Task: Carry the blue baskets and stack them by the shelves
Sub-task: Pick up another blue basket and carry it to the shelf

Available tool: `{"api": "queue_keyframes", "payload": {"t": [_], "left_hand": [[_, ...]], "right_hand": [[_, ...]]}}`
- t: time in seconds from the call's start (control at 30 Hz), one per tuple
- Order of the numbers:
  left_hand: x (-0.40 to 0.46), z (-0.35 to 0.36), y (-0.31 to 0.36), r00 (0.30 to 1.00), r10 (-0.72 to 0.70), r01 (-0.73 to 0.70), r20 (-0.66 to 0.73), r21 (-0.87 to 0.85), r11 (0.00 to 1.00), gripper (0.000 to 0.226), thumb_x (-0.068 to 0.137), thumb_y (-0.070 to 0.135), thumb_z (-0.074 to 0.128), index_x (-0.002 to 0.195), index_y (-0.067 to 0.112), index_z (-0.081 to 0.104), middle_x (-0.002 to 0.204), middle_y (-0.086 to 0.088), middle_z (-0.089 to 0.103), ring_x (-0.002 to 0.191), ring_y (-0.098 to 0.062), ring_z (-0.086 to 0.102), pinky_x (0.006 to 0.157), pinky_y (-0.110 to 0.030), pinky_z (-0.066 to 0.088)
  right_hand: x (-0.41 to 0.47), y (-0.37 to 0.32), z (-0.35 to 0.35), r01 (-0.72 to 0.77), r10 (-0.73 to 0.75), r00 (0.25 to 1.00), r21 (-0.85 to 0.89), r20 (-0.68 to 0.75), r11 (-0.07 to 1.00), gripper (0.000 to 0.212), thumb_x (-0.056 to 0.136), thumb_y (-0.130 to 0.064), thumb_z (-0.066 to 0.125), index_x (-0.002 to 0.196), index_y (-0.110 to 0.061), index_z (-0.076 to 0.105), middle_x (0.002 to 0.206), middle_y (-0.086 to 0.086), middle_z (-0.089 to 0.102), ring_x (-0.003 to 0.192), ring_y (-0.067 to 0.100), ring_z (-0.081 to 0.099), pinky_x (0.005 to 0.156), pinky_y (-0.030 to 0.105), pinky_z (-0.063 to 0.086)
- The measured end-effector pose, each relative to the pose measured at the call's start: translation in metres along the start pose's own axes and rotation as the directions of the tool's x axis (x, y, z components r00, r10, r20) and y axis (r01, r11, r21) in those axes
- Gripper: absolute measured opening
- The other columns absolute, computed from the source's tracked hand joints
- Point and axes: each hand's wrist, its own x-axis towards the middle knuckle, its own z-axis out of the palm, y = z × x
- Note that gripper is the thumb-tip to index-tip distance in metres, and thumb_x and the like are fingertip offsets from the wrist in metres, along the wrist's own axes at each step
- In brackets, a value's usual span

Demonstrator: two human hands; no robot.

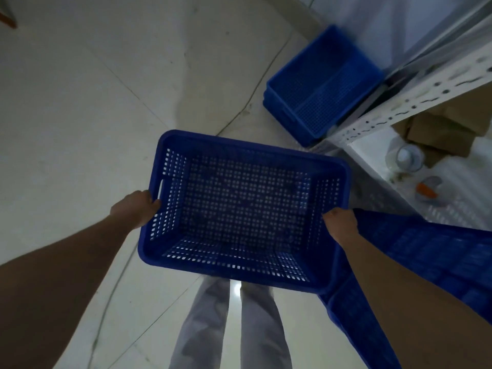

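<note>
Pale tiled floor (80,102), glossy, crossed by thin grout lines, dim overall; white perforated metal shelves (415,102) along the right edge.

Held up over the floor, in front of light grey trousers (202,323): a carried basket (239,209), deep blue plastic, rectangular with rounded corners and a thick rolled rim. Walls and bottom pierced all over by small square holes in a regular grid, the pale floor showing through. One slot handle cut into the left short wall. Nothing inside.

Left hand (135,209) closed around the rim at the left short wall just below the slot handle, fingers curled inside. Right hand (342,222) clamped on the rim at the right short wall, fingers hidden over the edge.

Farther off, on the floor against the foot of the shelves: a floor stack (322,83) of the same blue baskets, nested; at least two rims visible, exact number hard to tell.

Low on the right, below the right forearm: more blue baskets (415,251), blurred and partly covered, count unclear.

On the low shelf board: brown cardboard boxes (439,129), a clear lidded jar (408,157), and one small orange-and-grey object (427,190), too blurred to name.
</note>
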Motion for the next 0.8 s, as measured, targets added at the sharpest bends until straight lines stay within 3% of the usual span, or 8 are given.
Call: {"api": "queue_keyframes", "payload": {"t": [0.1, 0.2, 0.27, 0.33, 0.4, 0.5, 0.63, 0.8], "left_hand": [[0.038, 0.038, -0.013, 0.999, -0.048, 0.048, 0.004, -0.005, 0.999, 0.043, 0.091, 0.039, 0.047, 0.118, 0.006, 0.051, 0.116, -0.017, 0.058, 0.099, -0.034, 0.057, 0.076, -0.040, 0.046], [0.067, 0.066, -0.024, 0.992, -0.127, 0.127, 0.008, 0.056, 0.990, 0.055, 0.087, 0.040, 0.054, 0.131, 0.008, 0.043, 0.126, -0.021, 0.049, 0.113, -0.040, 0.050, 0.085, -0.050, 0.046], [0.085, 0.079, -0.028, 0.982, -0.187, 0.186, -0.029, -0.028, 0.982, 0.060, 0.084, 0.036, 0.061, 0.131, 0.009, 0.037, 0.125, -0.025, 0.047, 0.114, -0.044, 0.048, 0.084, -0.053, 0.045], [0.104, 0.089, -0.029, 0.971, -0.227, 0.203, -0.069, -0.256, 0.945, 0.056, 0.083, 0.027, 0.064, 0.126, 0.006, 0.035, 0.122, -0.028, 0.052, 0.105, -0.046, 0.054, 0.076, -0.049, 0.046], [0.120, 0.098, -0.026, 0.961, -0.267, 0.210, -0.066, -0.450, 0.868, 0.055, 0.085, 0.022, 0.063, 0.128, 0.005, 0.033, 0.120, -0.029, 0.056, 0.099, -0.047, 0.059, 0.073, -0.046, 0.044], [0.133, 0.103, -0.021, 0.936, -0.349, 0.258, -0.050, -0.577, 0.775, 0.055, 0.086, 0.024, 0.062, 0.130, 0.000, 0.041, 0.118, -0.029, 0.059, 0.100, -0.046, 0.060, 0.077, -0.047, 0.047], [0.128, 0.089, -0.024, 0.924, -0.382, 0.279, 0.017, -0.714, 0.642, 0.045, 0.084, 0.021, 0.065, 0.122, -0.003, 0.057, 0.099, -0.023, 0.065, 0.084, -0.034, 0.060, 0.090, -0.050, 0.052], [0.076, 0.044, -0.027, 0.922, -0.383, 0.230, -0.052, -0.722, 0.652, 0.040, 0.083, 0.022, 0.066, 0.115, 0.000, 0.061, 0.086, -0.018, 0.065, 0.076, -0.034, 0.061, 0.084, -0.047, 0.054]], "right_hand": [[0.040, 0.012, 0.028, -0.077, 0.076, 0.997, -0.101, -0.009, 0.992, 0.011, 0.091, -0.007, 0.046, 0.094, -0.017, 0.049, 0.100, 0.009, 0.047, 0.116, 0.029, 0.048, 0.097, 0.038, 0.039], [0.073, 0.027, 0.060, -0.149, 0.148, 0.989, -0.098, -0.016, 0.984, 0.039, 0.095, -0.018, 0.038, 0.133, -0.012, 0.046, 0.134, 0.023, 0.046, 0.128, 0.037, 0.034, 0.099, 0.041, 0.032], [0.094, 0.040, 0.076, -0.088, 0.094, 0.995, -0.251, 0.013, 0.964, 0.033, 0.096, -0.022, 0.036, 0.123, -0.009, 0.051, 0.140, 0.026, 0.041, 0.127, 0.036, 0.031, 0.091, 0.040, 0.032], [0.113, 0.048, 0.085, -0.150, 0.145, 0.989, -0.203, -0.041, 0.968, 0.033, 0.097, -0.026, 0.039, 0.114, -0.005, 0.057, 0.140, 0.026, 0.041, 0.126, 0.035, 0.032, 0.093, 0.041, 0.032], [0.123, 0.053, 0.091, -0.187, 0.178, 0.975, -0.058, -0.131, 0.981, 0.034, 0.093, -0.024, 0.042, 0.114, -0.007, 0.062, 0.131, 0.022, 0.050, 0.122, 0.033, 0.042, 0.096, 0.039, 0.035], [0.128, 0.055, 0.088, -0.278, 0.315, 0.937, 0.223, -0.151, 0.934, 0.024, 0.092, -0.017, 0.042, 0.078, -0.011, 0.061, 0.093, 0.015, 0.058, 0.087, 0.027, 0.051, 0.080, 0.032, 0.039], [0.107, 0.049, 0.072, -0.318, 0.380, 0.921, 0.394, -0.088, 0.863, 0.034, 0.093, -0.016, 0.049, 0.116, 0.006, 0.061, 0.115, 0.026, 0.063, 0.097, 0.039, 0.060, 0.088, 0.044, 0.049], [0.037, 0.050, 0.032, -0.286, 0.410, 0.910, 0.612, -0.069, 0.738, 0.033, 0.088, -0.017, 0.057, 0.111, 0.006, 0.063, 0.104, 0.020, 0.064, 0.080, 0.032, 0.057, 0.069, 0.035, 0.045]]}}
